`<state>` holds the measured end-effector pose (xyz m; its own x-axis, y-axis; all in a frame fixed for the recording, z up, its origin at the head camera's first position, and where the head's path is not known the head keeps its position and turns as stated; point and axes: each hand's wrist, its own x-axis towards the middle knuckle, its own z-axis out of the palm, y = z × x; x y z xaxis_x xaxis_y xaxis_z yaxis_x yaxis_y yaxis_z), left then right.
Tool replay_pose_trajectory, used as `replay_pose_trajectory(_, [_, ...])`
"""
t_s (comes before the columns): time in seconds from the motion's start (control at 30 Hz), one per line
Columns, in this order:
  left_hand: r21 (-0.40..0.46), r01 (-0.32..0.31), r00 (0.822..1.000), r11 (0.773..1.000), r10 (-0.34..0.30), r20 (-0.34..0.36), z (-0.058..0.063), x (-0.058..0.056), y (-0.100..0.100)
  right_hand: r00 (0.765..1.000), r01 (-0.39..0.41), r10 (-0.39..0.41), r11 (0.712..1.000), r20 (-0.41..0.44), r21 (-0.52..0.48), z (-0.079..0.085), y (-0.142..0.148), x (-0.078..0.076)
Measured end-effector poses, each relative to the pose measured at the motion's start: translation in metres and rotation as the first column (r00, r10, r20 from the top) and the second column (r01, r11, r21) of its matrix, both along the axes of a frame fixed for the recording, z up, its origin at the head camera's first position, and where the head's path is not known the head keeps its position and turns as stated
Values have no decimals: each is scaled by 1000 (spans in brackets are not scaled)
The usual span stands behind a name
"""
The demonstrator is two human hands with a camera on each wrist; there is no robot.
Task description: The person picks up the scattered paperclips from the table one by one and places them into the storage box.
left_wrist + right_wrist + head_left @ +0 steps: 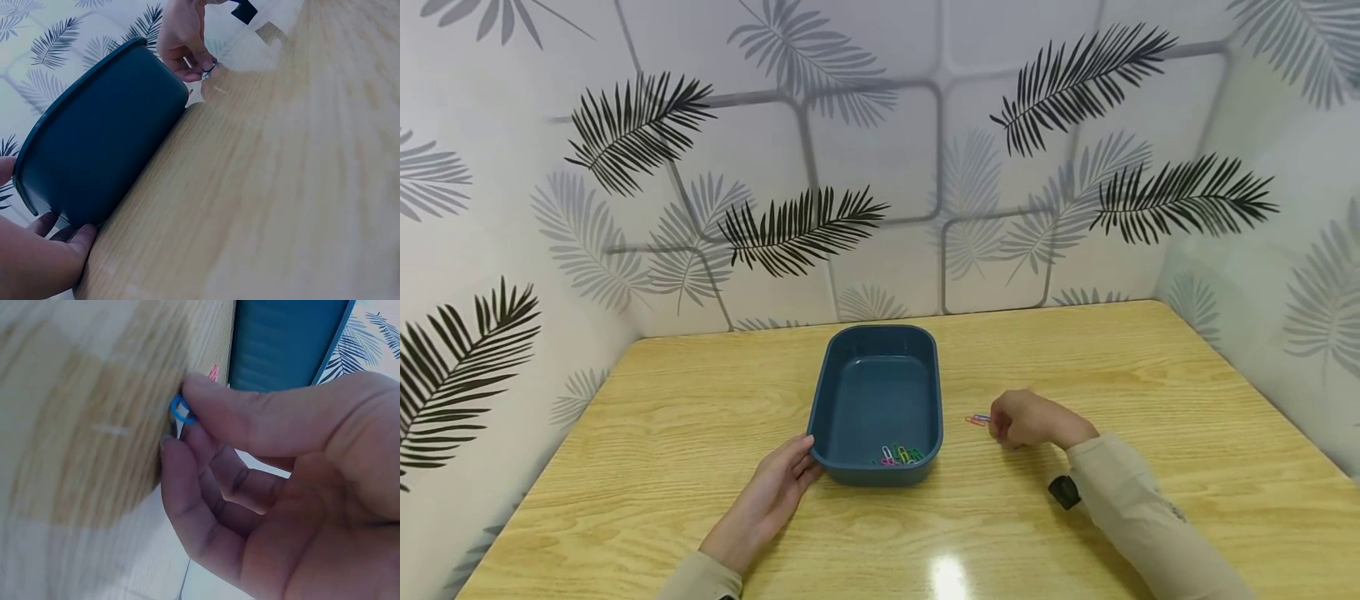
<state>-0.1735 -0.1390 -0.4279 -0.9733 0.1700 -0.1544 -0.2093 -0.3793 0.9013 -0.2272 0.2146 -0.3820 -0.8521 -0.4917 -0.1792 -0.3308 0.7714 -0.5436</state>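
Observation:
A dark blue plastic tray (880,400) stands on the table, with several coloured paper clips (901,455) inside at its near end. My left hand (772,492) holds the tray's near left corner. One finger is by the rim and the others lie low against the outer wall, as the left wrist view shows. To the right of the tray, my right hand (1030,418) is down at the tabletop. Its thumb and fingertips pinch a blue paper clip (181,409), partly hidden by the thumb. A reddish paper clip (974,422) lies just left of these fingers.
The light wood table (700,392) runs back to a wall (880,167) patterned with leaves. Side walls stand close along its left and right edges. A black band (1064,492) is at the right sleeve.

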Motion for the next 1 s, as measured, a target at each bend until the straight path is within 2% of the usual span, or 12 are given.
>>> replay_pose_trajectory(0.17, [11,-6,1000,1000,6,8,0,0,1,998,-66,66,997,1,42,2,0,1])
replay_pose_trajectory(0.27, [8,2,1000,1000,-2,3,0,0,1,996,-92,91,996,18,23,4,-1,1])
replay_pose_trajectory(0.47, [-1,10,1000,1000,-10,-10,1,-1,0,995,-91,95,991,40,-99,8,1,-5])
replay_pose_trajectory(0.57, [1,19,1000,1000,-19,-15,2,-2,1,996,-52,63,982,58,-179,12,4,-8])
replay_pose_trajectory(0.7, [0,21,1000,1000,-21,-13,2,-2,2,996,14,15,951,91,-308,16,4,-9])
replay_pose_trajectory(0.83, [0,17,1000,1000,-17,-1,1,-1,1,993,58,-7,897,117,-438,17,-1,-9])
replay_pose_trajectory(0.93, [8,5,1000,1000,-5,4,0,-1,0,992,95,-38,865,124,-493,16,-7,-10])
replay_pose_trajectory(1.0, [12,-5,1000,1000,5,4,0,-1,-1,991,119,-68,856,118,-504,17,-11,-12])
